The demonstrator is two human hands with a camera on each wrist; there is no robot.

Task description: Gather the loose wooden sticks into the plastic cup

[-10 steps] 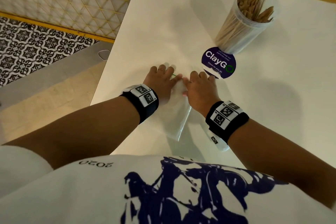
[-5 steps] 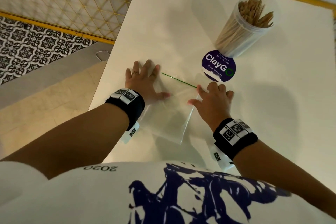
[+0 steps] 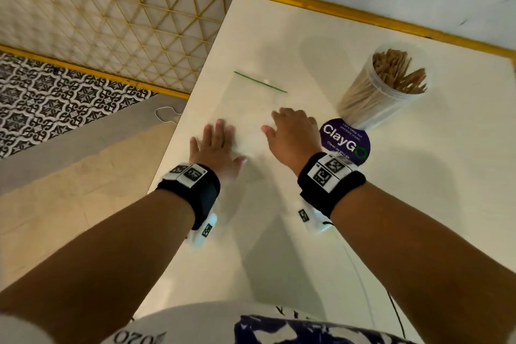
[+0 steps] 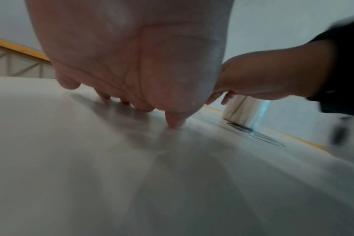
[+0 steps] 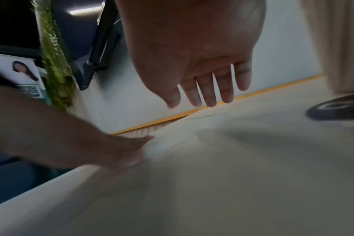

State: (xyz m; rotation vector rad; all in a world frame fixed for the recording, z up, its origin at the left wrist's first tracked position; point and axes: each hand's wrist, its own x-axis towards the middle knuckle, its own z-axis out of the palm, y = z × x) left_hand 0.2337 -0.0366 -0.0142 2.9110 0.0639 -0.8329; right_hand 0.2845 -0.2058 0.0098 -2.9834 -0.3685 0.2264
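Observation:
A clear plastic cup (image 3: 371, 103) packed with wooden sticks (image 3: 399, 72) stands at the right of the white table; I see sticks only inside it. A clear zip bag (image 3: 251, 109) with a green seal line (image 3: 259, 81) lies flat ahead of my hands. My left hand (image 3: 220, 134) lies flat, fingertips (image 4: 173, 123) pressing the bag's near edge. My right hand (image 3: 284, 123) hovers just above the bag with straight, relaxed fingers (image 5: 208, 92), holding nothing. The cup (image 4: 244, 110) stands behind the right hand in the left wrist view.
A round purple ClayGo sticker (image 3: 346, 139) sits on the table (image 3: 418, 204) between my right wrist and the cup. The table's left edge (image 3: 178, 131) drops to a patterned floor. A yellow-framed lattice screen (image 3: 125, 22) and a wall bound the far side.
Both hands spread apart across the bag, then slid it away from my body. The right hand has lifted off the bag; the left still presses it.

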